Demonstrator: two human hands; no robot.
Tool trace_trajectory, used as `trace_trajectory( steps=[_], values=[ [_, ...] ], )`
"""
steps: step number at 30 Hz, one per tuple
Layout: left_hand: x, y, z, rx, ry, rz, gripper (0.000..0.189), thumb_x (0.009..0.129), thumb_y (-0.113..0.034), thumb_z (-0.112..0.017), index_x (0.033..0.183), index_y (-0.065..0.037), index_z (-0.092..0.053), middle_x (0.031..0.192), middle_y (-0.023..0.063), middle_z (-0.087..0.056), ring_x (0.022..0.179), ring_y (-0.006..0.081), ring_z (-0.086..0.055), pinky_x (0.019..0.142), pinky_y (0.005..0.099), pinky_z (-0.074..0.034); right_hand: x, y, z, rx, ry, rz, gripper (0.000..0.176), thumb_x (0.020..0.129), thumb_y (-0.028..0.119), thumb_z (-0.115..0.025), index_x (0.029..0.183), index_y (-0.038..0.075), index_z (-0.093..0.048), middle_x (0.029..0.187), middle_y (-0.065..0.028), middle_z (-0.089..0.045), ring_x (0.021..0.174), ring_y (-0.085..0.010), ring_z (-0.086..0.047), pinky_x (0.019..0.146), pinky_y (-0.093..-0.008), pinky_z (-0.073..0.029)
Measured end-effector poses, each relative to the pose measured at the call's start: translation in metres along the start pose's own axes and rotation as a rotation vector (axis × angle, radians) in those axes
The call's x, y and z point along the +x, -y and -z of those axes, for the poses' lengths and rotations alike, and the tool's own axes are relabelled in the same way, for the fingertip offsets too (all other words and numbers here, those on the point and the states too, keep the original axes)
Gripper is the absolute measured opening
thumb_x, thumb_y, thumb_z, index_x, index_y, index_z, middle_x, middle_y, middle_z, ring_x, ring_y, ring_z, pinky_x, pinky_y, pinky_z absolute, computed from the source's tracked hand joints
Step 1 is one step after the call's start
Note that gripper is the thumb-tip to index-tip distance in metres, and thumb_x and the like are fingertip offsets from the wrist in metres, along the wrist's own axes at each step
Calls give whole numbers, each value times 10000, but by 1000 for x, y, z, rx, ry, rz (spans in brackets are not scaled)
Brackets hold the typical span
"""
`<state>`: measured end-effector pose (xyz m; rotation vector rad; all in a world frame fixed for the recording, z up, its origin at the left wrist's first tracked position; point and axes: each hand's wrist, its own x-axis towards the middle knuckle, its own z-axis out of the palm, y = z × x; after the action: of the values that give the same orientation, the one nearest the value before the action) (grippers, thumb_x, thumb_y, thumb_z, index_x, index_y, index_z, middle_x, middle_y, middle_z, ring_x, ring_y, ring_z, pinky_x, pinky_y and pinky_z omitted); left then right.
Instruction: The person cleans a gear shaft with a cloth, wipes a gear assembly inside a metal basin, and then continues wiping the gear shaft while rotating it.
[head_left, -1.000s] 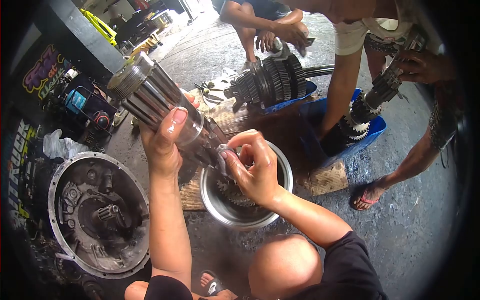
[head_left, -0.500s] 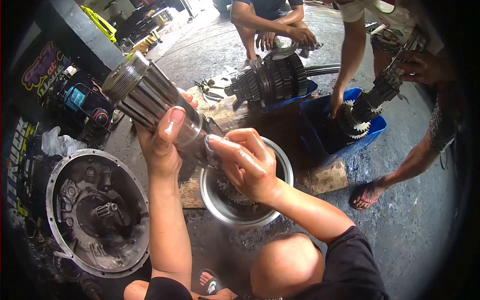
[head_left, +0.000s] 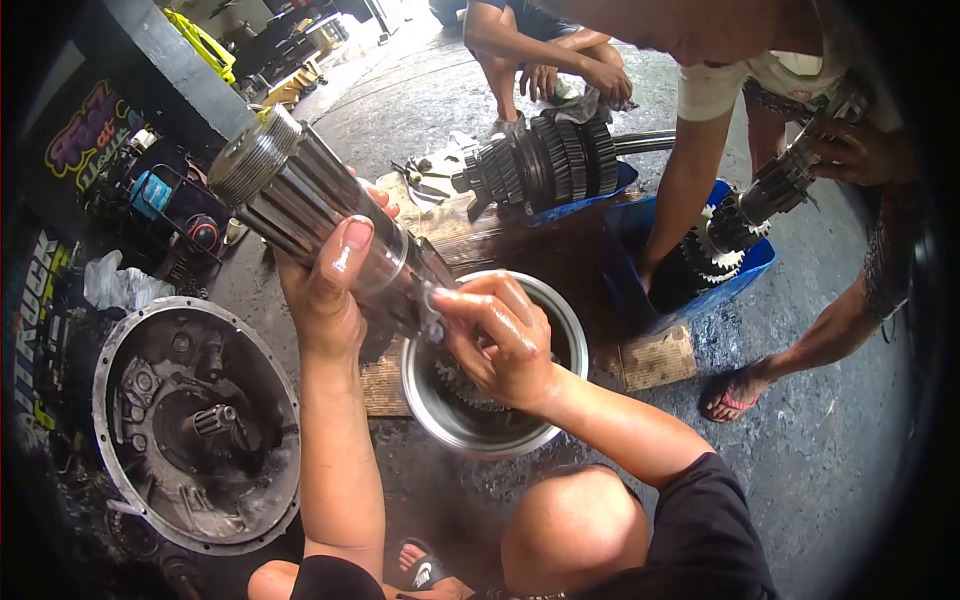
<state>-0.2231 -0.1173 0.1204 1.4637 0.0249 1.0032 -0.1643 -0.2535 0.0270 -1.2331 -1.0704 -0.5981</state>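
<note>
A long splined steel shaft [head_left: 300,190] with a threaded end tilts up to the left across the middle of the view, its surface wet. My left hand [head_left: 335,285] is wrapped round it from below, thumb on the near side. Near the shaft's lower end, my right hand [head_left: 500,340] pinches a small wet grey rag [head_left: 432,318] against the metal. Beneath my right hand stands a round metal basin [head_left: 575,350], with a toothed gear [head_left: 455,385] partly visible inside it. The shaft's lowest part is partly hidden by my fingers.
A large gearbox housing [head_left: 110,400] lies at the left. A gear stack [head_left: 545,165] rests beyond the wooden boards [head_left: 658,357]. At right, a co-worker [head_left: 700,130] holds a geared shaft [head_left: 775,190] over a blue tub [head_left: 630,285]; another person [head_left: 540,40] crouches behind.
My right hand and the rag have shifted slightly along the shaft, down and to the right. The co-worker at right has leaned in, one hand reaching deeper into the blue tub.
</note>
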Motion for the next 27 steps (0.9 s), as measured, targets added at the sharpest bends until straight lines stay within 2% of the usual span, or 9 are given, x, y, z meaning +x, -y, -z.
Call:
trace_trajectory(
  steps=[1, 4, 8, 10, 12, 18, 21, 24, 27],
  values=[
    [-1, 0, 1, -6, 10, -1, 500, 764, -199, -728, 1199, 10, -595, 992, 121, -685, 908, 215, -675, 880, 373, -539, -11, 1, 5, -7, 71, -73, 346, 730, -78, -748, 1049, 42, -686, 842, -85, -631, 633, -220, -627, 503, -335, -503],
    [-2, -2, -1, -14, 21, -25, 520, 765, -197, -727, 1219, 11, -582, 996, 123, -677, 912, 217, -673, 878, 371, -541, -19, -4, 1, 37, 45, -70, 345, 735, -114, -735, 1045, 35, -707, 867, -99, -636, 696, -208, -631, 553, -312, -494],
    [-4, -4, -2, -1, -2, 17, 531, 768, -205, -734, 1228, 10, -577, 1000, 123, -675, 915, 218, -673, 876, 365, -541, 1, 4, 1, 52, 15, -49, 349, 738, -121, -730, 1052, 28, -708, 879, -107, -638, 702, -211, -635, 566, -316, -506],
    [-5, -3, -1, -6, 19, 8, 536, 769, -209, -739, 1229, 10, -576, 1001, 122, -675, 914, 217, -671, 872, 364, -541, -13, -2, 2, 56, 29, -43, 350, 742, -124, -726, 1056, 27, -708, 883, -105, -639, 700, -206, -634, 555, -307, -499],
    [-2, -3, 1, -14, 43, -18, 540, 769, -212, -744, 1231, 10, -574, 1001, 121, -674, 912, 216, -670, 868, 363, -541, -26, -6, 4, 70, 91, -109, 371, 735, -83, -742, 1077, 48, -688, 870, -92, -627, 668, -231, -644, 526, -335, -513],
    [-4, -2, 1, -1, 7, 24, 557, 764, -216, -762, 1237, 4, -565, 989, 113, -673, 918, 217, -667, 865, 364, -537, 3, 7, 2, 77, 36, -81, 350, 762, -78, -720, 1084, 54, -683, 864, -89, -623, 643, -230, -632, 509, -338, -510],
    [-2, -1, 0, -29, 11, 19, 549, 766, -205, -746, 1238, 12, -570, 998, 122, -673, 926, 220, -665, 911, 390, -538, -16, 2, 4, 65, 114, -191, 320, 773, -64, -719, 1065, 57, -673, 883, -94, -626, 673, -238, -644, 526, -349, -518],
    [-3, -3, 3, -13, 55, 13, 548, 766, -201, -735, 1242, 12, -566, 1005, 125, -671, 938, 221, -663, 920, 393, -542, -27, -7, 8, 58, 157, -169, 315, 775, -57, -718, 1062, 65, -670, 898, -99, -630, 679, -243, -649, 524, -355, -521],
    [-6, -2, 1, -17, 52, -9, 557, 766, -201, -728, 1249, 17, -556, 1023, 131, -654, 941, 220, -653, 910, 393, -547, -21, -4, 4, 81, 114, -137, 350, 765, -54, -727, 1086, 75, -673, 897, -88, -630, 683, -236, -651, 523, -351, -522]
  ],
)
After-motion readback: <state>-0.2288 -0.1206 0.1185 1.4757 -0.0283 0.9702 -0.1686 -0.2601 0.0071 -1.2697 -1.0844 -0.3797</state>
